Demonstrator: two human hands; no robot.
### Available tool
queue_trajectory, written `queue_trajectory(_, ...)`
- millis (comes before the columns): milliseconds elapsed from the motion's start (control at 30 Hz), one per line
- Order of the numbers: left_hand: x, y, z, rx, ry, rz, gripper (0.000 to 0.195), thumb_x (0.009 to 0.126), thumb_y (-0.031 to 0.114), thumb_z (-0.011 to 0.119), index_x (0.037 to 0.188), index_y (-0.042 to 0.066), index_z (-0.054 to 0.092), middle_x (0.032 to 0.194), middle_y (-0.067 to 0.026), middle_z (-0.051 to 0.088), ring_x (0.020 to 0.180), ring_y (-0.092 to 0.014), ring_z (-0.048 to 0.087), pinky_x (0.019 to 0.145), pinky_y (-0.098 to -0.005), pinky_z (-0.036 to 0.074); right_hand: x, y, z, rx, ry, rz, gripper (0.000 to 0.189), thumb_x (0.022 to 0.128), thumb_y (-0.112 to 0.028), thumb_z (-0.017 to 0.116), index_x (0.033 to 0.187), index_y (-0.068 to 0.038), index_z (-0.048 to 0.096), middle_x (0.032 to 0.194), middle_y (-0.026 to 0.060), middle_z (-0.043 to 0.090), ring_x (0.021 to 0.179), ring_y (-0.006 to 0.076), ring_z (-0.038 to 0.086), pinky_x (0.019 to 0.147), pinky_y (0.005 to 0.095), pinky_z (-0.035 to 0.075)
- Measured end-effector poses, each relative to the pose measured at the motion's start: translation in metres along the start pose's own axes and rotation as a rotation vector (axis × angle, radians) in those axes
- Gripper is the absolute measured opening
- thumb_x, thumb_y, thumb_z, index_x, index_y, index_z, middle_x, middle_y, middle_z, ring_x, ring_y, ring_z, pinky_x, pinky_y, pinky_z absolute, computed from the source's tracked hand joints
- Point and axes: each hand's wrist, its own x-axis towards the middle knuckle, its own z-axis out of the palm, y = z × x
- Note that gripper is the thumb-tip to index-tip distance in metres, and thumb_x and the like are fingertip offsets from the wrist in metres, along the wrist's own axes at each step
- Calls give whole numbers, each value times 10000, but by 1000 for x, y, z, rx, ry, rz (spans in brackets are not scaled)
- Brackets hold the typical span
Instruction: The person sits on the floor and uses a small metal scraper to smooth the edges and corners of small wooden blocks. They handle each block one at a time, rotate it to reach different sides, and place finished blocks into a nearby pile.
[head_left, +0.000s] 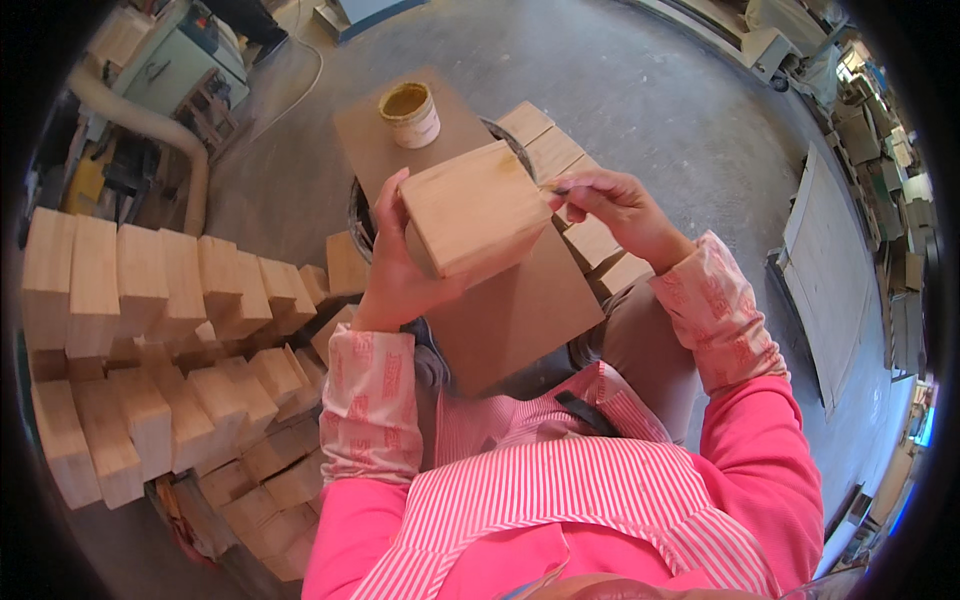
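Observation:
A pale wooden block (472, 202), possibly a closed box, is tilted above a brown board (517, 322). My left hand (397, 262) grips it by its left side, with the thumb at the far left corner and the other fingers underneath. At the block's right edge, my right hand (611, 206) pinches a small thin tool (559, 190); the fingers hide most of it. A darker smudge marks the block's top near its far right corner. Beyond the block, a white tub (418, 129) with yellowish-brown paste inside stands on the board.
Stacked wooden blocks (135, 277) rise in rows on my left, with more blocks (262, 495) lower down. Others (551, 146) lie right of the board, which rests on a round dark-rimmed container (517, 142). A hose (150, 112) runs by a machine (180, 75). A flat panel (825, 277) lies far right.

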Motion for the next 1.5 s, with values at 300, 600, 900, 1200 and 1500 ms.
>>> queue_trajectory(300, 2, 4, 1, 28, -8, 45, 1247, 622, 183, 918, 1612, 101, 165, 1448, -152, 458, 1369, -307, 463, 1172, -439, 357, -46, -13, 22, 16, 249, 80, 263, 1105, -190, 547, 1288, -49, 673, 1062, 76, 744, 808, 82, 585, 740, 237, 481)
queue_trajectory(600, 6, 12, 5, 86, 0, 57, 1218, 633, 187, 914, 1593, 109, 169, 1420, -194, 501, 1328, -314, 512, 1137, -426, 405, -57, -15, 38, -336, 377, -129, 264, 1084, -97, 558, 1310, -42, 684, 1088, 44, 718, 849, 80, 572, 758, 228, 489)
queue_trajectory(900, 5, 16, 9, 177, 40, 21, 1215, 631, 192, 916, 1587, 111, 171, 1393, -240, 531, 1301, -396, 558, 1106, -460, 441, -60, -10, 63, -388, 393, -159, 255, 1067, -26, 552, 1282, -17, 688, 1121, 67, 683, 919, 108, 612, 778, 241, 511)
queue_trajectory(1200, 3, 14, 6, 169, 29, 42, 1222, 625, 194, 926, 1586, 121, 174, 1388, -244, 532, 1308, -400, 547, 1111, -465, 437, -59, -20, 77, -490, 368, -242, 251, 1054, 9, 552, 1260, -18, 693, 1140, 89, 689, 952, 130, 636, 797, 247, 516)
queue_trajectory(1500, 2, 6, 5, -53, 29, -74, 1268, 588, 76, 912, 1624, 146, 185, 1519, -105, 416, 1460, -268, 369, 1237, -416, 263, -47, -23, 73, -317, 464, -160, 259, 1083, -81, 546, 1297, -16, 675, 1082, 58, 705, 879, 100, 615, 753, 237, 512)
